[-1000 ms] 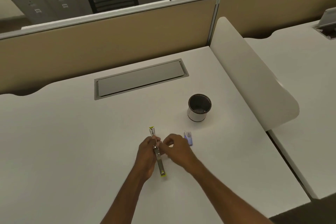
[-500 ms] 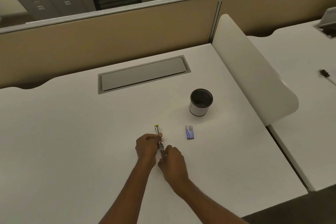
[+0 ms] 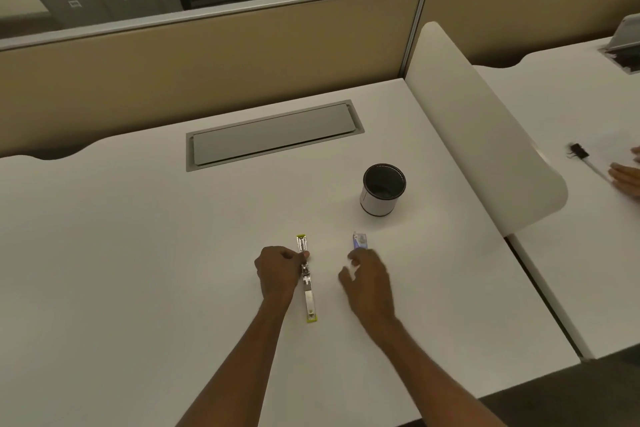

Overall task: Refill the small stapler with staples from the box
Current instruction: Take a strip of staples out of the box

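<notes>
The small stapler (image 3: 308, 291) lies swung fully open and flat on the white desk (image 3: 138, 253), silver with yellow-green tips at both ends. My left hand (image 3: 278, 272) pinches it at its hinge in the middle. The small blue staple box (image 3: 359, 240) lies to the right of the stapler. My right hand (image 3: 369, 279) hovers just below the box, fingers loosely curled and apart, its fingertips close to the box's near end. Whether they touch it is unclear.
A black-and-white cup (image 3: 383, 190) stands behind the staple box. A grey cable hatch (image 3: 273, 135) sits in the desk further back. A white divider (image 3: 485, 135) bounds the desk's right side; beyond it another person's hand (image 3: 628, 177) rests near a pen (image 3: 588, 159).
My right hand has left the stapler and moved right toward the staple box. The stapler now lies flat and open under my left hand.
</notes>
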Motion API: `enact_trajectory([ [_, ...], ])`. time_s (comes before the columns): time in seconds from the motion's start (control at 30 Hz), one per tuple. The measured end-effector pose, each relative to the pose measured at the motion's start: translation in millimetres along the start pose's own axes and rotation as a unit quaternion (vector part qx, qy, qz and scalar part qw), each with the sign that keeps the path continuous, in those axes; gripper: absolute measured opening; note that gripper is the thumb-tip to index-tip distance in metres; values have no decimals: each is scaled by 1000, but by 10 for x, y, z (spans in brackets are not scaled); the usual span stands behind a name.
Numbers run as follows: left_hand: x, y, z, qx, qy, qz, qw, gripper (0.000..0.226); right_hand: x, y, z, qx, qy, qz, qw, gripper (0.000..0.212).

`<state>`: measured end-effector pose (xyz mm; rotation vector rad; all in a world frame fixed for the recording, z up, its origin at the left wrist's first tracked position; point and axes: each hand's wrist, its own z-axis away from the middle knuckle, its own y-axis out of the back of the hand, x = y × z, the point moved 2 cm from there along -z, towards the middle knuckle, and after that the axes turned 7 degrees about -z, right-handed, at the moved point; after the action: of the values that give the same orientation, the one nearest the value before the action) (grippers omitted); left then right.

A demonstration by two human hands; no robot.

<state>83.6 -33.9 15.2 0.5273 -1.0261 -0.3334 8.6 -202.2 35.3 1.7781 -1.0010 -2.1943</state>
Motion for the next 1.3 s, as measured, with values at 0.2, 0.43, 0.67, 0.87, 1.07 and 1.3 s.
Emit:
enact_trajectory([
  [0.2,-18,0,-9,0,1,11,1000,27,191,179,-475,-64,-43,6,997,75],
  [0.43,59,148,19,6,-66,-14,998,16,205,230,-549,-92,-10,52,994,45],
  [0.67,459,229,206,33,-227,-5,973,7,-39,182,-429,-137,23,-112,984,59],
  [0.87,711,253,384,-122,-206,-5,971,18,-363,115,-276,-107,88,-193,971,53],
  [1.07,656,409,395,-164,-136,120,970,11,-482,185,-225,-150,65,-239,957,57],
  [1.3,548,548,416,-180,-115,207,955,13,-642,261,-187,-151,-8,-339,929,38],
])
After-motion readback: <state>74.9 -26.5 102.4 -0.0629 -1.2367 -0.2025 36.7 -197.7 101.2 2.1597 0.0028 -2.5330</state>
